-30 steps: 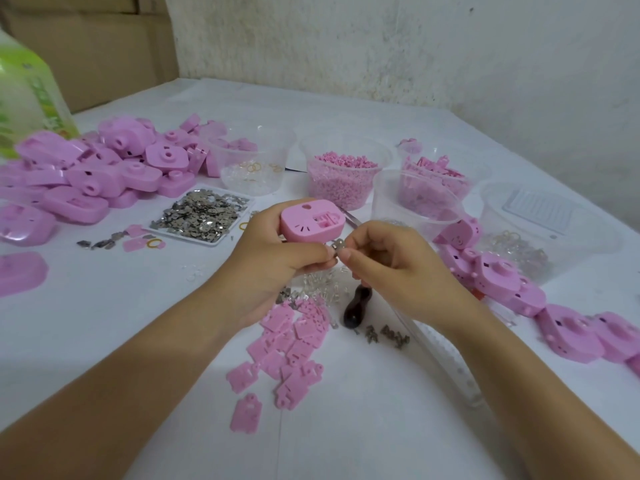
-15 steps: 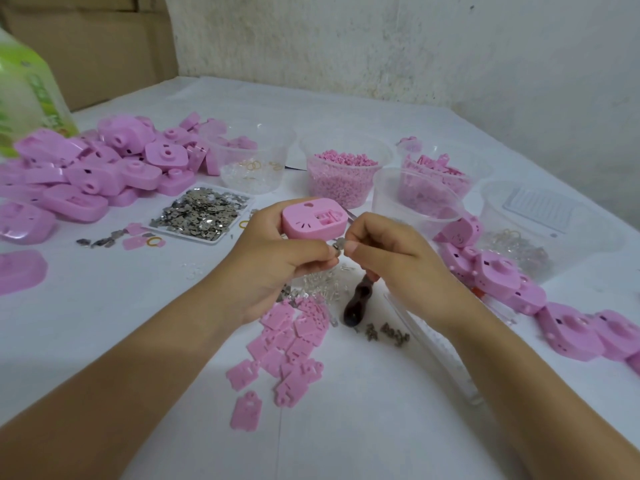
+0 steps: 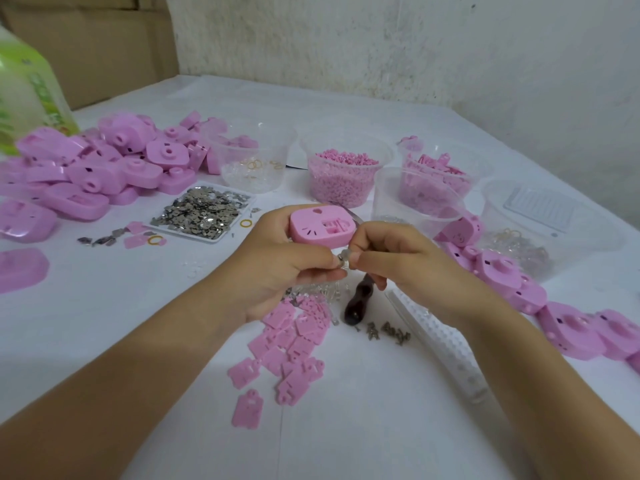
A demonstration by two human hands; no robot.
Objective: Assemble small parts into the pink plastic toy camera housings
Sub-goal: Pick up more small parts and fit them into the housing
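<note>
Only the head view is to hand. The white table (image 3: 346, 427) runs back to a rough wall (image 3: 415, 46), and at the far left it meets a brown cardboard box (image 3: 104, 46). The far edge lies just behind the cups. Plain white surface shows between the two forearms at the near side, and also left of the left forearm, below the heap of pink housings (image 3: 114, 168).

The left hand (image 3: 277, 258) is curled round one pink housing (image 3: 320, 226) and holds it off the table, above the middle. The right hand (image 3: 398, 261) has its fingertips pinched narrow on a small metal part (image 3: 343, 256) at the housing's near edge, against the left thumb. A dark-handled tool (image 3: 358, 299) sits under the right hand; I cannot tell whether that hand grips it.

A shallow tray (image 3: 194, 233) holds silvery metal bits. Behind it stands a clear cup (image 3: 256, 164) with a few yellow rings. Next to it a cup (image 3: 343, 178) is full of pink pellets, then a cup (image 3: 436, 178) of pink pieces. Another clear cup (image 3: 408, 199) stands in front, its contents unclear. A big clear tub (image 3: 540, 230) at the right holds a white ribbed piece and pale rings.

Flat pink plates (image 3: 294, 337) lie under the wrists, with small dark screws (image 3: 391, 332) and a white strip (image 3: 440, 337) beside them. More housings (image 3: 512, 282) trail along the right side. A green bottle (image 3: 27, 98) stands far left.
</note>
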